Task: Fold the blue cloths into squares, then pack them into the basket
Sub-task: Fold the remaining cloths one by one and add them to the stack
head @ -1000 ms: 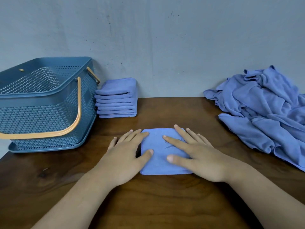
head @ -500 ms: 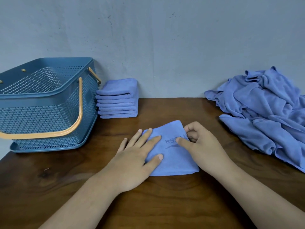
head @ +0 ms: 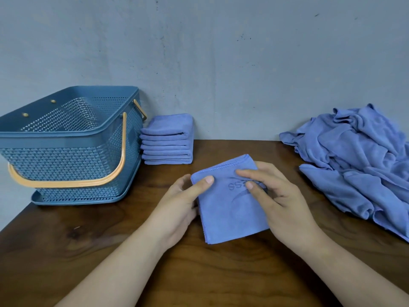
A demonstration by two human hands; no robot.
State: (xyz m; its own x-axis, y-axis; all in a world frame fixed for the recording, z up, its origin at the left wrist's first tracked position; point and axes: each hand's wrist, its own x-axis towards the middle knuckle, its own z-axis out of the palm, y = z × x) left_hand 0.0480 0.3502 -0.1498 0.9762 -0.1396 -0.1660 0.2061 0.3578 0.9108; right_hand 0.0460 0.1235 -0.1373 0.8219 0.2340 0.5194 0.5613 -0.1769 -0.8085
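Fold complete, transfer beginning. One second earlier both hands lay flat on the folded cloth (head: 230,213), pressing it to the table (head: 106,251). Now each hand grips it. The left hand (head: 180,206) pinches the corner at 9 o'clock, thumb on top and fingers beneath. The right hand (head: 283,202) clamps the edge at 3 o'clock, with thumb and forefinger over the embossed logo and the other fingers curled under. The cloth has turned slightly clockwise and its far edge has risen off the wood. Whether the near edge still touches the table cannot be told.

The change suggests that smoothing is finished and the square is being picked up, probably for the stack of folded cloths (head: 168,140) at 11 o'clock, which stands just beside the basket (head: 66,136) at 10 o'clock. No cloths can be seen in the basket from this angle. A heap of unfolded cloths (head: 358,165) remains at 2 to 3 o'clock, so much folding appears to be left.

The held cloth is a compact, several-layered square of soft blue microfibre with stitched hems along its far side, lying at centre between the hands.
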